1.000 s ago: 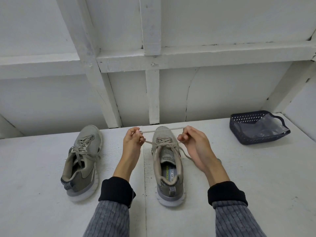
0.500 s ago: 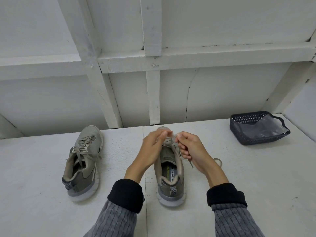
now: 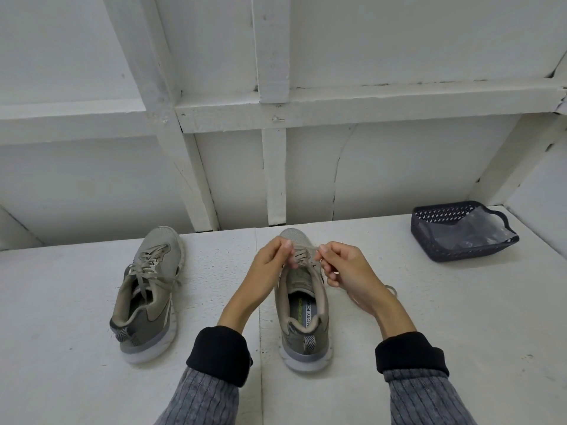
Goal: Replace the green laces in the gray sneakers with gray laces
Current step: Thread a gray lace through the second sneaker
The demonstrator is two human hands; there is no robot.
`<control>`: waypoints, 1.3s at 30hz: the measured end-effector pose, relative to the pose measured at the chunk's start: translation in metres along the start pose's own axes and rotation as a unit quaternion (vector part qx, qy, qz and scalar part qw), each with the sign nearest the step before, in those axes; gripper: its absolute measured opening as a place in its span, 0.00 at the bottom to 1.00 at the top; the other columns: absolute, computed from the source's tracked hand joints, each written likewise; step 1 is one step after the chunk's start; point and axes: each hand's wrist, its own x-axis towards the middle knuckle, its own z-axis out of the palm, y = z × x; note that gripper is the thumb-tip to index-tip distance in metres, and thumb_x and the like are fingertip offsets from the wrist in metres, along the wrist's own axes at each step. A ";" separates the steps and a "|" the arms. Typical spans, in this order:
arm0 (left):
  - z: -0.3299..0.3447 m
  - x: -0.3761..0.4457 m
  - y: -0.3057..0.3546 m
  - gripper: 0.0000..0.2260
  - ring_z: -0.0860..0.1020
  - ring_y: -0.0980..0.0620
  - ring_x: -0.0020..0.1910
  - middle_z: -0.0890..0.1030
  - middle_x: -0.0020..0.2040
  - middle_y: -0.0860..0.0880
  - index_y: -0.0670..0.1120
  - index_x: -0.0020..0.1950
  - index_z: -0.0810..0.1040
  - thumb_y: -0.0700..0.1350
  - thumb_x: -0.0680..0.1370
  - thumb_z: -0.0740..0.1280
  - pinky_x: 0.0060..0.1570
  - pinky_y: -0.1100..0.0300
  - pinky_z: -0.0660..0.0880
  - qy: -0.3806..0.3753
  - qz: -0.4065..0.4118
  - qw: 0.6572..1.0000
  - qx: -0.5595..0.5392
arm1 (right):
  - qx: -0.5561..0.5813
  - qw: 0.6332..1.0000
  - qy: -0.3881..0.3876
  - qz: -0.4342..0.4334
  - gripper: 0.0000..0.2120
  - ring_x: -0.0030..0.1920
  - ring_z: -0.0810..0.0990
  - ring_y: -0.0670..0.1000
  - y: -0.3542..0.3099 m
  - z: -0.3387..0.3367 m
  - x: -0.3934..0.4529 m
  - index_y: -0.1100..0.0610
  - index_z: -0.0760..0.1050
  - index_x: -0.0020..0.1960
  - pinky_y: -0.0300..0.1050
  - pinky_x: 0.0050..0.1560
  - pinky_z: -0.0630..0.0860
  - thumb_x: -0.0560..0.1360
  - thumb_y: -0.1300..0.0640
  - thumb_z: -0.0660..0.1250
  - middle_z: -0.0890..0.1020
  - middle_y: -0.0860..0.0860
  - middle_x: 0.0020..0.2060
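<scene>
Hands are seen raised over the nearer gray sneaker, which stands upright on the white table with its toe pointed away from the wearer of the camera. A short length of gray lace is stretched between the two hands above the front eyelets. The left hand is curled, with the lace pinched between thumb and forefinger. The right hand is likewise curled, its fingertips closed on the other side of the same lace. More of the lace is seen crossed through the eyelets below; a loose end is trailed onto the table just right of the shoe, partly hidden behind the right wrist. Exact threading under the fingers cannot be made out.

A second gray sneaker is set well to the left, tilted slightly, already laced in gray with the ends left untied. A dark perforated basket is placed at the far right of the table, with a clear plastic pouch laid in it. White-painted framing is seen behind the table. Gray ribbed sleeves with black cuffs are worn on both forearms.
</scene>
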 end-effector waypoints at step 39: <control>0.018 -0.006 -0.002 0.05 0.80 0.61 0.42 0.83 0.44 0.54 0.48 0.50 0.85 0.45 0.77 0.71 0.46 0.71 0.75 0.118 -0.004 0.961 0.251 | -0.262 0.950 0.162 -0.046 0.09 0.39 0.78 0.45 0.040 0.009 0.002 0.55 0.80 0.43 0.30 0.38 0.71 0.79 0.56 0.64 0.81 0.49 0.36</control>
